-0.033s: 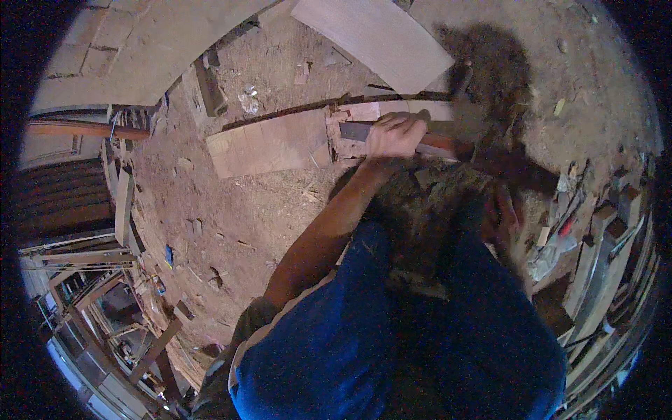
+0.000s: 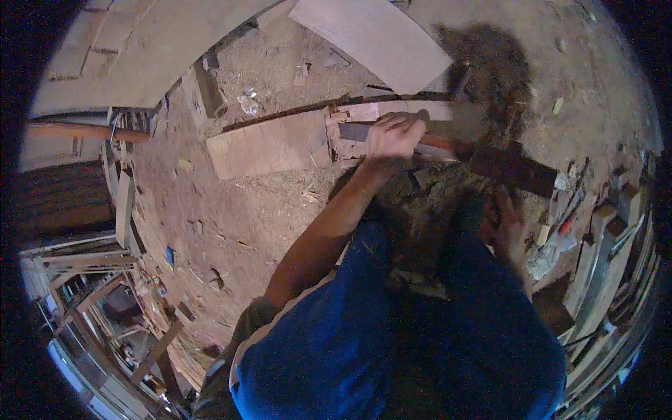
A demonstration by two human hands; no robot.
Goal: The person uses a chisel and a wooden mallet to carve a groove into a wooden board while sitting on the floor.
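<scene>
My left hand (image 2: 395, 136) is closed on a dark wooden strip (image 2: 353, 131), which lies across pale board pieces near the upper middle. A pale, broad board piece (image 2: 266, 143) sits to its left, and a dark board (image 2: 518, 171) extends to the right, partly in shadow. My right hand (image 2: 502, 217) is low beside my blue-clothed right leg, below that dark board, with bent fingers partly apart and nothing visible in them. Shadow obscures part of it.
Large pale panels (image 2: 126, 63) and a loose board (image 2: 371, 38) lie above. Wooden frames and offcuts (image 2: 105, 294) crowd the left, and stacked timber (image 2: 602, 259) lines the right. Small scraps, a crumpled plastic piece (image 2: 546, 259) and sawdust are scattered over the dirty floor (image 2: 210, 203).
The fingers of my right hand have shifted very slightly. My left hand stays in place on the dark strip.
</scene>
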